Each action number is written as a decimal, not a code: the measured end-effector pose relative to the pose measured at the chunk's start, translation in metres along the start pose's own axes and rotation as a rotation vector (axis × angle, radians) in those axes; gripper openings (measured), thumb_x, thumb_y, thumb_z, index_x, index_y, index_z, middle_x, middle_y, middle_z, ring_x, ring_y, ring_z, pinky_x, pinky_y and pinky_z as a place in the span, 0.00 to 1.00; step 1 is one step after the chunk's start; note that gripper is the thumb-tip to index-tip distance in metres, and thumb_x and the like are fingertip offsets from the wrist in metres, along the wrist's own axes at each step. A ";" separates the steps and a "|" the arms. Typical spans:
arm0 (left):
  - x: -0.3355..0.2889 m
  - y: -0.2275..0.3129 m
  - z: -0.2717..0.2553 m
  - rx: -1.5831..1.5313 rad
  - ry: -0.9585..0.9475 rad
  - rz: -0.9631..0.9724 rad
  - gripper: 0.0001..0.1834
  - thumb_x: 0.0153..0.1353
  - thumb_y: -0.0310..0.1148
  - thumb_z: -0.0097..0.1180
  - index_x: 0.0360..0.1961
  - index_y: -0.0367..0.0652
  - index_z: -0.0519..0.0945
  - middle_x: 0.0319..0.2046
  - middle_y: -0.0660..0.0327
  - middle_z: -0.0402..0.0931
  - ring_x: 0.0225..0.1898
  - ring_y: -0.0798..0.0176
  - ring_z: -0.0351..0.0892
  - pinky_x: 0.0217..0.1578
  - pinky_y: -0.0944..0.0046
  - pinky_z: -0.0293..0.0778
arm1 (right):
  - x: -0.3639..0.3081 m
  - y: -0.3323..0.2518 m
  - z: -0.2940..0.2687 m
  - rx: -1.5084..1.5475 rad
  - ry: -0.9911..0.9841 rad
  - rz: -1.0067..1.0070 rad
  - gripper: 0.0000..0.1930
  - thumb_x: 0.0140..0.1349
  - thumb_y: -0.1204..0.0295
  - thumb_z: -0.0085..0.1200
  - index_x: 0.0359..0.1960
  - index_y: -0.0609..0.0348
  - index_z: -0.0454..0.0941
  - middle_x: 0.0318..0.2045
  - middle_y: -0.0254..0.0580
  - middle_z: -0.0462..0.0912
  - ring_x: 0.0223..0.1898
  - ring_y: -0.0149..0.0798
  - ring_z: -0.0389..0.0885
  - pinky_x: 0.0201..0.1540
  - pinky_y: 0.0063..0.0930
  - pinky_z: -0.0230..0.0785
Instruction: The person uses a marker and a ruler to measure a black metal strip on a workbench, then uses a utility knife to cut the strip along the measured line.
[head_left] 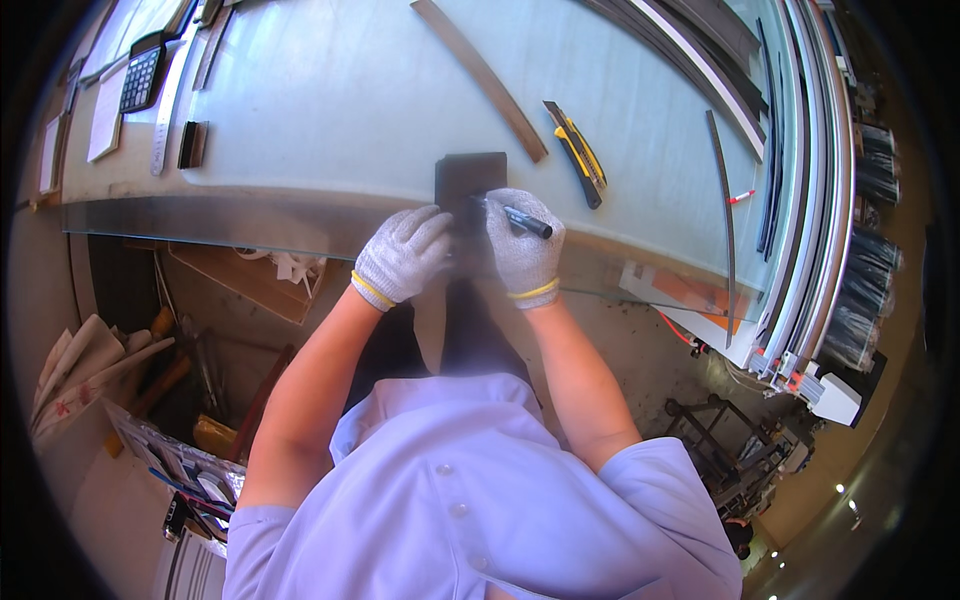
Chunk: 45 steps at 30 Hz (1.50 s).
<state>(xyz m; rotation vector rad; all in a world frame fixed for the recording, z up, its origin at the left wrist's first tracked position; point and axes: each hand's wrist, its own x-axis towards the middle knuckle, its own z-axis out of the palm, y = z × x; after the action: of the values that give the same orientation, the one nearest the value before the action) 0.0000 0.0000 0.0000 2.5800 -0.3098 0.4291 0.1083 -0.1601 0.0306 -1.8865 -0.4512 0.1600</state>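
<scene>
**Mia:** Where is the dark strip (468, 200)?

**Ben:** It lies at the near edge of the table (330, 110), right in the middle. Part of it hangs over the edge, toward the person.

**Mia:** Which way does it run?

**Ben:** From 12 o'clock to 6 o'clock. The far end is flat on the table. The near end goes down between the two hands.

**Mia:** What is the left hand (402, 255) doing?

**Ben:** It sits at 9 o'clock from the strip. Its fingers are curled and press on the strip's left side.

**Mia:** And the right hand (522, 245)?

**Ben:** It sits at 3 o'clock from the strip. Its fingers are closed around a black pen (525, 222). The pen tip points toward 9 o'clock, at the strip.

**Mia:** Which hand is nearer?

**Ben:** Both touch it, I think. The pen hand is the one on top of it.

**Mia:** What else is close?

**Ben:** A yellow and black knife (575, 152) lies at 2 o'clock from the strip, a little apart.
</scene>
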 end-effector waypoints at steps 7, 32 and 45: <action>-0.005 0.006 -0.001 -0.004 -0.013 -0.024 0.14 0.46 0.36 0.65 0.33 0.44 0.78 0.50 0.52 0.76 0.53 0.46 0.77 0.50 0.48 0.76 | -0.007 -0.002 -0.002 0.008 -0.035 0.091 0.07 0.57 0.77 0.62 0.37 0.64 0.83 0.27 0.42 0.84 0.26 0.29 0.80 0.31 0.24 0.73; -0.005 0.003 0.001 0.026 -0.003 -0.024 0.15 0.45 0.36 0.66 0.33 0.43 0.78 0.51 0.53 0.76 0.53 0.47 0.76 0.51 0.49 0.75 | 0.001 0.005 -0.009 0.041 0.043 0.063 0.07 0.58 0.76 0.63 0.37 0.63 0.83 0.27 0.42 0.85 0.24 0.30 0.79 0.30 0.24 0.72; -0.006 0.003 0.003 0.013 -0.027 -0.048 0.18 0.41 0.35 0.68 0.35 0.41 0.79 0.52 0.55 0.76 0.56 0.47 0.74 0.55 0.48 0.73 | 0.003 -0.001 -0.014 -0.031 -0.047 0.114 0.06 0.59 0.76 0.62 0.36 0.64 0.83 0.25 0.41 0.84 0.24 0.30 0.79 0.30 0.25 0.72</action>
<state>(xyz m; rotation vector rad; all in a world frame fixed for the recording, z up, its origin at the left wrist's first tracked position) -0.0055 -0.0030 -0.0032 2.6020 -0.2550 0.3808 0.1155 -0.1712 0.0369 -1.9427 -0.3793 0.2749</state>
